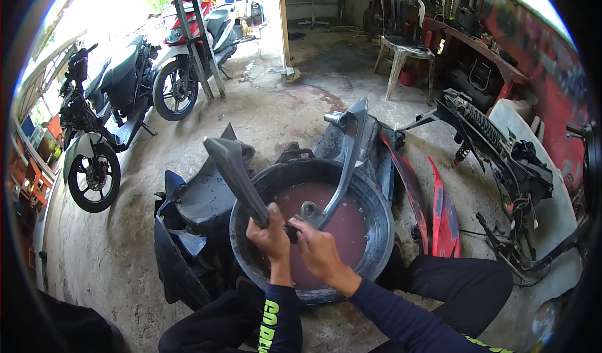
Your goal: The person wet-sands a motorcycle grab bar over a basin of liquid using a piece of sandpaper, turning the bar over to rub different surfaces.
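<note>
A grey U-shaped motorcycle grab rail point(342, 193) is held up over a round black tub point(376, 271), its two arms pointing up and away from me. My left hand point(271, 237) is closed round the lower part of its left arm. Against the rail's lower middle, my right hand point(320, 249) is closed with its fingertips pressed together. Something small and dark shows between the two hands; I cannot make out what it is. Murky reddish-brown water point(332, 246) fills much of the tub below the rail.
Dark plastic fairing panels point(204, 199) lie left of the tub, with red panels point(444, 218) at its right. A stripped motorcycle frame point(495, 146) stands farther right. Two motorcycles, one black point(122, 80) and one red and white point(182, 58), and a plastic chair point(401, 45) are beyond.
</note>
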Demonstrator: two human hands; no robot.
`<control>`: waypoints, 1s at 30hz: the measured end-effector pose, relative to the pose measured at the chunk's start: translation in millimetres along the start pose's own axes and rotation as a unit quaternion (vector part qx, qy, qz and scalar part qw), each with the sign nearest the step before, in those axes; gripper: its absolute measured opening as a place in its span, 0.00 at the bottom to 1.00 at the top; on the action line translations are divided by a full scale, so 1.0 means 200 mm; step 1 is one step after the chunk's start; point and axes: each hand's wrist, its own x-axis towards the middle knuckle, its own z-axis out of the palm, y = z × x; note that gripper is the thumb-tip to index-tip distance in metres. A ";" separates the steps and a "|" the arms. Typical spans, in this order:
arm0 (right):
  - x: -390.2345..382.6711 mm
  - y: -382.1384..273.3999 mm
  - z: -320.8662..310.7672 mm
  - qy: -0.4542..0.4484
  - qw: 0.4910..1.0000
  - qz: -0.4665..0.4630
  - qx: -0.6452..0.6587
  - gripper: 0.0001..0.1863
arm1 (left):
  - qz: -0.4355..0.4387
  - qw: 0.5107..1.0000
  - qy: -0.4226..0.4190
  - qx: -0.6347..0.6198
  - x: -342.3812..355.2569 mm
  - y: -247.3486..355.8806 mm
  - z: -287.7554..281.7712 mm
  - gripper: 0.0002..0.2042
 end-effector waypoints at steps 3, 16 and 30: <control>0.06 0.00 -0.02 -0.026 0.999 0.044 0.007 0.16 | 0.016 1.000 -0.008 -0.013 -0.01 0.00 0.02 0.14; 0.00 0.03 0.01 0.021 1.000 0.017 0.015 0.14 | 0.012 1.000 -0.018 0.011 -0.05 -0.02 0.01 0.14; 0.11 0.09 -0.23 0.023 0.994 -0.006 -0.107 0.20 | 0.025 0.999 0.004 -0.035 -0.07 0.06 0.03 0.15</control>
